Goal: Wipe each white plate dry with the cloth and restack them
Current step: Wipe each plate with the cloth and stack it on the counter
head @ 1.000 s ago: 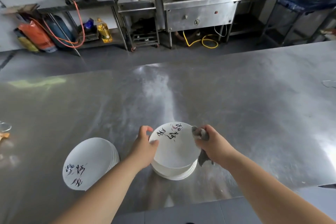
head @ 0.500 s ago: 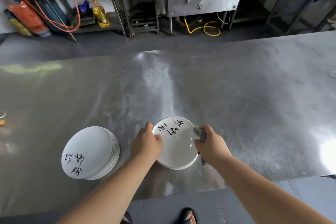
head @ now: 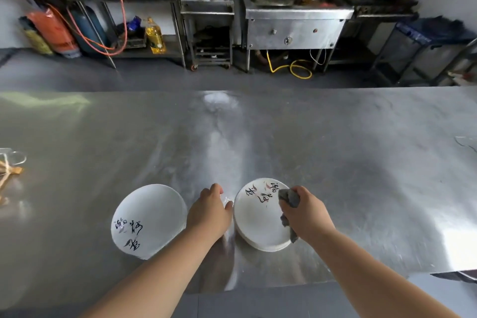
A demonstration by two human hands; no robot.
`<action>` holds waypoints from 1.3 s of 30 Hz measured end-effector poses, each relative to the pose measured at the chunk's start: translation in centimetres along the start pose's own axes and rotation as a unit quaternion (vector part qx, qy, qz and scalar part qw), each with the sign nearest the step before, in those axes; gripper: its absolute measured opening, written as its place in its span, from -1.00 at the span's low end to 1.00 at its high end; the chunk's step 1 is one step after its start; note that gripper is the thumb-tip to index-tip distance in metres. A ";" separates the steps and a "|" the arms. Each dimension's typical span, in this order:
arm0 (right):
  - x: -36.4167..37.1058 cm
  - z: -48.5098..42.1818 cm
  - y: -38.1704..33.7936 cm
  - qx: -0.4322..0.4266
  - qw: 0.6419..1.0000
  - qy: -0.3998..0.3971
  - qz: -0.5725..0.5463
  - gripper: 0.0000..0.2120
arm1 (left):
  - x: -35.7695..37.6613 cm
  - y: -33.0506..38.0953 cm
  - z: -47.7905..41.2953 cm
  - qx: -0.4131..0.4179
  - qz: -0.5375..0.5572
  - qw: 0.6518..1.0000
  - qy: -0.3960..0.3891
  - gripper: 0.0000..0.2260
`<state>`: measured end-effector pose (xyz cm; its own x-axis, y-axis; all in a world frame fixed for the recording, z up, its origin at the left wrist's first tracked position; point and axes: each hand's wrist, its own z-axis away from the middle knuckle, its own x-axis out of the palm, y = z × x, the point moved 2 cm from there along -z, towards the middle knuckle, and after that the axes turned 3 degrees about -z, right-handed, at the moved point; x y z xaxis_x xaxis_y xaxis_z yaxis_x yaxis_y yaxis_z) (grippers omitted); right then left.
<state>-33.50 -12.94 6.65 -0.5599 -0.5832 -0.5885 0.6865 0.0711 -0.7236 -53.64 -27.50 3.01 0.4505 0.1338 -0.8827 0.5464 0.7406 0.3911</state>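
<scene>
While my right hand (head: 305,213) grips the grey cloth (head: 289,195), bunched in its fingers at the right rim of the right stack (head: 253,224), my left hand (head: 209,210) hangs released between the two piles. Its fingers are loosely curled round nothing and its thumb is just beside that stack's left rim; whether it touches I cannot tell. Both piles of white plates sit on the steel worktop (head: 361,175) near its front edge, with the left stack (head: 152,212) apart from the right one and my left wrist between them. No plate is lifted. I judge the job to be somewhere in the middle, with one pile wiped and the other waiting. No wetness shows on either, so I cannot say which is which or how many plates remain. The left stack shows more rims at its side and looks the taller; the right one looks only a few plates deep. With the cloth at its edge, I take the right stack's top plate for the one in hand. The plates are round and have no long axis; they lie flat, face up. Only the brushed lettering gives a heading: it sits at the far rim on the right stack and at the near-left rim on the left stack. The cloth's loose tail hangs toward me along the plate's right rim, its length running far to near.
</scene>
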 end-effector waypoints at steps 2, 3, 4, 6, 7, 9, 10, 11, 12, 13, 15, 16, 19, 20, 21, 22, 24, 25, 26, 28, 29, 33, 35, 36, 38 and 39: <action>3.0 0.3 -1.9 -0.016 0.999 -0.041 0.012 -0.92 | -2.2 -3.1 0.3 -0.007 0.004 1.000 0.020 -0.68; 4.6 0.4 -2.9 -0.022 0.998 -0.062 0.014 -0.94 | -3.5 -5.0 0.4 -0.014 0.007 0.999 0.030 -0.69; 6.3 0.6 -3.9 -0.028 0.997 -0.076 0.019 -0.96 | -4.7 -7.1 0.5 -0.026 0.010 0.999 0.040 -0.70; 9.7 0.9 -5.9 -0.047 0.995 -0.075 0.045 -0.95 | -6.8 -11.5 0.8 -0.060 0.007 0.997 0.057 -0.70; 11.4 1.0 -6.9 -0.054 0.994 -0.071 0.056 -0.92 | -7.7 -13.8 0.9 -0.082 0.004 0.995 0.063 -0.70; 14.7 1.3 -8.5 -0.058 0.993 -0.081 0.071 -0.87 | -8.9 -17.9 1.2 -0.124 0.003 0.990 0.072 -0.70; 16.3 1.5 -9.2 -0.058 0.991 -0.091 0.077 -0.86 | -9.2 -19.8 1.3 -0.140 0.000 0.987 0.076 -0.71; 17.8 1.6 -9.6 -0.055 0.990 -0.101 0.082 -0.87 | -9.4 -21.5 1.5 -0.151 -0.006 0.986 0.076 -0.72; 19.1 1.7 -9.9 -0.052 0.989 -0.109 0.088 -0.87 | -9.4 -23.0 1.6 -0.156 -0.009 0.985 0.074 -0.71; 20.3 1.8 -10.0 -0.048 0.988 -0.113 0.093 -0.87 | -9.2 -24.3 1.8 -0.156 -0.009 0.985 0.070 -0.69; 22.1 2.0 -10.0 -0.032 0.989 -0.120 0.086 -0.85 | -8.6 -26.0 1.9 -0.148 -0.009 0.987 0.063 -0.72; 22.7 2.1 -9.9 -0.023 0.989 -0.120 0.078 -0.85 | -8.1 -26.6 1.9 -0.139 -0.011 0.989 0.055 -0.75; 23.8 2.4 -10.0 -0.004 0.992 -0.104 0.070 -0.90 | -7.1 -27.3 1.4 -0.104 -0.017 0.994 0.029 -0.65; 23.9 2.4 -10.1 -0.004 0.993 -0.093 0.076 -0.92 | -6.9 -27.4 1.2 -0.096 -0.018 0.995 0.022 -0.64; 23.9 2.3 -10.2 -0.006 0.993 -0.077 0.091 -0.93 | -6.9 -27.4 0.9 -0.091 -0.019 0.996 0.013 -0.64; 23.9 2.4 -10.3 -0.007 0.993 -0.061 0.104 -0.93 | -6.9 -27.5 0.7 -0.090 -0.014 0.996 0.006 -0.64; 23.9 2.5 -10.6 -0.001 0.995 -0.046 0.091 -0.95 | -7.1 -27.6 0.4 -0.096 0.023 0.995 -0.005 -0.65; 23.8 2.7 -10.8 0.001 0.996 -0.043 0.074 -0.95 | -7.3 -27.7 0.3 -0.098 0.048 0.994 -0.003 -0.65; 23.7 2.8 -10.9 0.003 0.998 -0.038 0.057 -0.93 | -7.6 -27.6 0.2 -0.092 0.072 0.993 0.004 -0.65; 23.3 3.1 -11.3 0.007 0.999 -0.036 0.023 -0.91 | -8.4 -27.3 -0.1 -0.070 0.127 0.989 0.016 -0.67; 23.0 3.3 -11.6 0.007 0.999 -0.040 0.009 -0.91 | -9.0 -26.9 -0.2 -0.061 0.176 0.983 0.014 -0.69; 21.0 4.2 -13.9 -0.017 0.998 -0.027 -0.052 -0.93 | -11.7 -24.2 -0.3 -0.068 0.479 0.874 -0.038 -0.88; 19.5 4.7 -15.6 -0.041 0.995 -0.020 -0.083 -0.93 | -13.5 -22.4 -0.2 -0.083 0.600 0.793 -0.065 -0.91; 18.7 4.9 -16.5 -0.054 0.994 -0.019 -0.090 -0.95 | -14.5 -21.6 -0.1 -0.086 0.642 0.759 -0.071 -0.85; 16.9 5.0 -18.3 -0.082 0.993 0.003 -0.082 -0.97 | -16.5 -20.2 0.2 -0.070 0.693 0.714 -0.075 -0.66; 15.8 5.1 -19.3 -0.100 0.992 0.026 -0.074 -0.94 | -17.5 -19.6 0.4 -0.053 0.707 0.701 -0.082 -0.59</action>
<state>-53.25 -27.62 13.16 -0.6748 -0.5564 -0.4848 0.4919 0.1505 -0.8575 -71.92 -44.61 10.94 0.5688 0.7121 0.4116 -0.5787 -0.0091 0.8155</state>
